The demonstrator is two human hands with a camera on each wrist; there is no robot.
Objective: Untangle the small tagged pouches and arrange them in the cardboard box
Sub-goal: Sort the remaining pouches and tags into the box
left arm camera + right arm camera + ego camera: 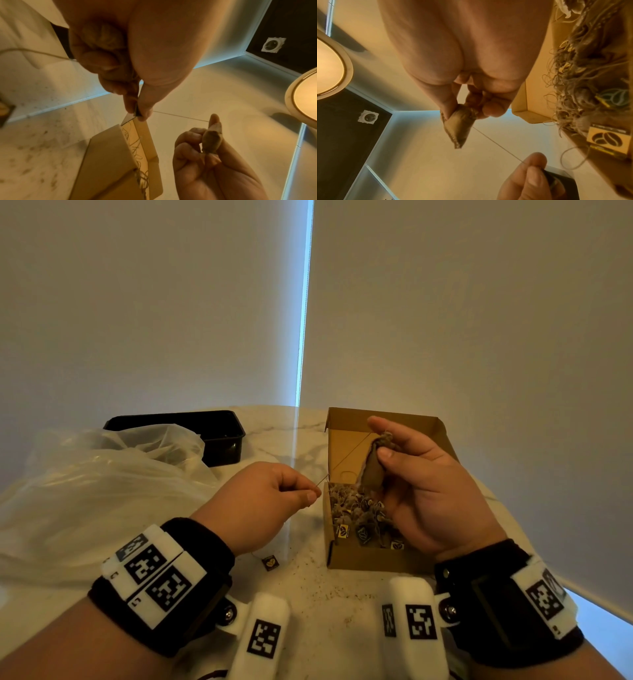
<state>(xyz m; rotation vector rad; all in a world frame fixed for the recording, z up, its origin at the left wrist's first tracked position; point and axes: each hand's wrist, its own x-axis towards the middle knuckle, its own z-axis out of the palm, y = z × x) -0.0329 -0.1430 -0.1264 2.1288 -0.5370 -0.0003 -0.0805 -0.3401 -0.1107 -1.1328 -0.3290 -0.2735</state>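
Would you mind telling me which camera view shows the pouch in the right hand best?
The right wrist view: the pouch is close, with its stitched edge visible. The head view shows it smaller; the left wrist view, end-on.

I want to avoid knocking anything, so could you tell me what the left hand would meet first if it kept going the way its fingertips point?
Probably the cardboard box's near-left wall, just ahead of the left hand; depth is unclear.

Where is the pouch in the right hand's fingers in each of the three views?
Head: the pouch sits right of centre, above the open cardboard box.
Left wrist: the pouch is lower right, between the fingertips.
Right wrist: the pouch is at centre, below the palm.
Shared landmark: the taut string running from it to the left hand, seen in all three.
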